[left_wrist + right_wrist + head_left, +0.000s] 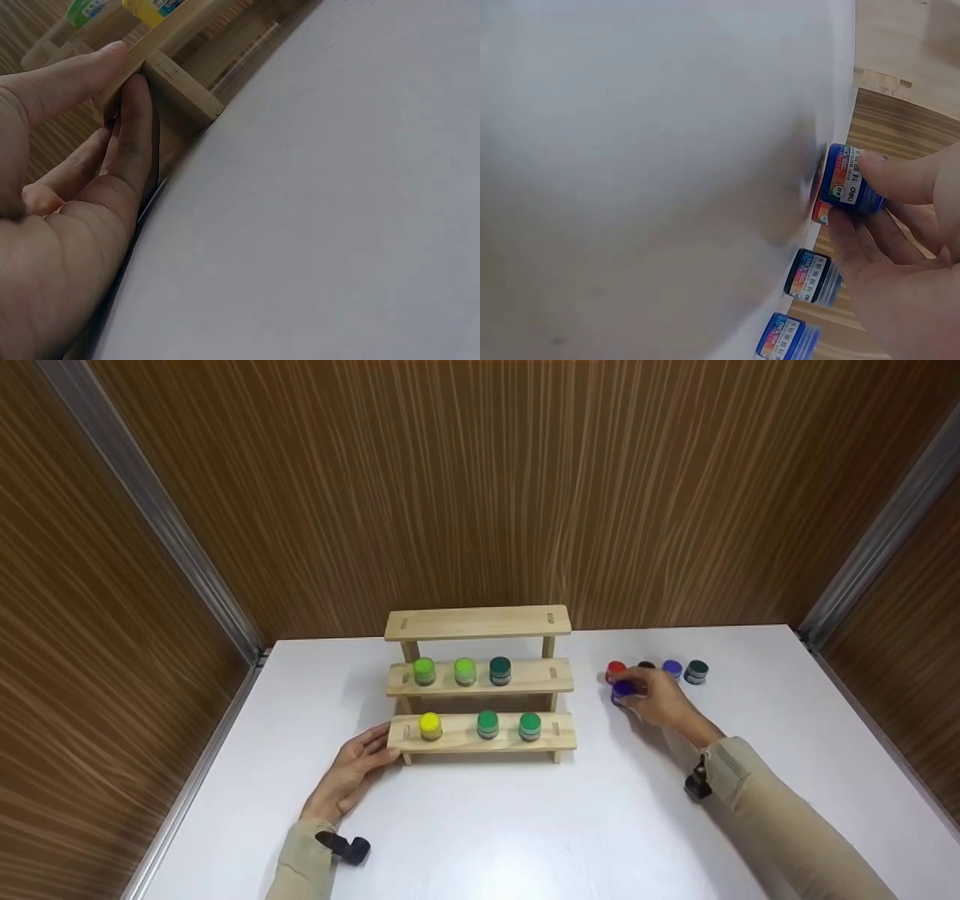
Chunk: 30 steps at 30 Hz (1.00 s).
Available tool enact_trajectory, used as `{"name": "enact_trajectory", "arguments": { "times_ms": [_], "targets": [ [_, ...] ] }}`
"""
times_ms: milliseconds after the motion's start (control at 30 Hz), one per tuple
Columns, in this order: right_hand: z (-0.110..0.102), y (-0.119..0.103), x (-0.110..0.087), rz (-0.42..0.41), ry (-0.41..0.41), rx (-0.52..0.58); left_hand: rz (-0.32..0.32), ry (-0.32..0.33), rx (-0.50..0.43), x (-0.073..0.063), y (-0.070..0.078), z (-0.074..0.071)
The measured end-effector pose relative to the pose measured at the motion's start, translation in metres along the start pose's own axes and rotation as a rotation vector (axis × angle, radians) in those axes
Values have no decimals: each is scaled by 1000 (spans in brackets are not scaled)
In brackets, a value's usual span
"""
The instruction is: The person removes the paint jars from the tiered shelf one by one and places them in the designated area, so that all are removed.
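My right hand (664, 702) pinches a dark blue paint jar (846, 178) between thumb and fingers, low over the table right of a three-step wooden stand (480, 622). Behind that jar sits a red-lidded jar (615, 668). My left hand (351, 772) holds the left end of the stand's lowest step, its thumb (105, 64) at the top edge and its fingers below. On that step stand a yellow jar (430, 726) and two green jars (487, 724). The middle step bears two light green jars (424, 670) and a dark teal one (500, 670).
Beyond my right hand are a black-lidded jar (646, 664), partly hidden, a violet-blue jar (672, 669) and a dark green jar (696, 671). The white table (480, 825) ends at a wood-grain back panel (480, 495), with side panels left and right.
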State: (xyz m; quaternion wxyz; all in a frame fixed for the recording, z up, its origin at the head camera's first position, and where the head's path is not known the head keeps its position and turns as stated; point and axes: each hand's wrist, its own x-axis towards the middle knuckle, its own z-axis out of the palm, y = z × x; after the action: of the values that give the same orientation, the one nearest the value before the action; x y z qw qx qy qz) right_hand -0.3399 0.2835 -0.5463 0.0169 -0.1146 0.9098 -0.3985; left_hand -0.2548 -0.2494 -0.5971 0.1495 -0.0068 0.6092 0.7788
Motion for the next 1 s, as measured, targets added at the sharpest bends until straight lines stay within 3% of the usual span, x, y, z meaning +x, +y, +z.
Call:
{"name": "enact_trajectory", "arguments": {
  "times_ms": [233,433,733,1000],
  "targets": [
    [-6,-2,-1,8,-6,17,3,-2,12,0,1,0],
    [-16,-14,0,-95,30,32,5,-8,7,0,0,0],
    [-28,-58,3,-156,92,58,5,-1,8,1,2,-2],
    [-10,-96,6,-271,58,103,2,-2,2,0,1,0]
  ]
}}
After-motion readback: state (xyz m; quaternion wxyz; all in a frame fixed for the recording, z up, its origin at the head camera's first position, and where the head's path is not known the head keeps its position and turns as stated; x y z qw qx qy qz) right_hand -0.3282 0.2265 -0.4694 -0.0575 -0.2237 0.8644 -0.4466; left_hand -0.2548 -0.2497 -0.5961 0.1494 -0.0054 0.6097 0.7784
